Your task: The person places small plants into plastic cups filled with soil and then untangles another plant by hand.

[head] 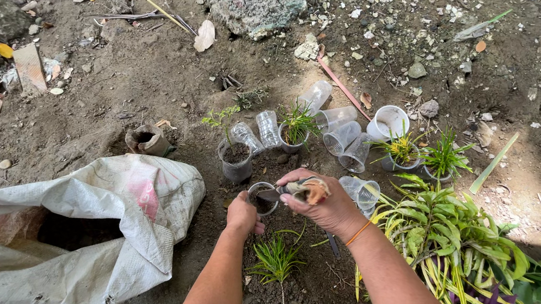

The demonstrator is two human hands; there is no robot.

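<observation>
Left hand [243, 213]: gripping a soil-filled clear cup [262, 199] from below.
Right hand [319, 202]: closing round what is probably a trowel [279, 194], tip pointing left into that cup.

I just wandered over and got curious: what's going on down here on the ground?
A person is potting small plants in clear plastic cups on bare dirt. The left hand grips a cup with dark soil in it, while the right hand holds a small tool over its mouth. A loose seedling lies on the soil below the hands. Beyond them stand planted cups and empty cups. A white woven sack lies open at left, and leafy cuttings are piled at right.
</observation>
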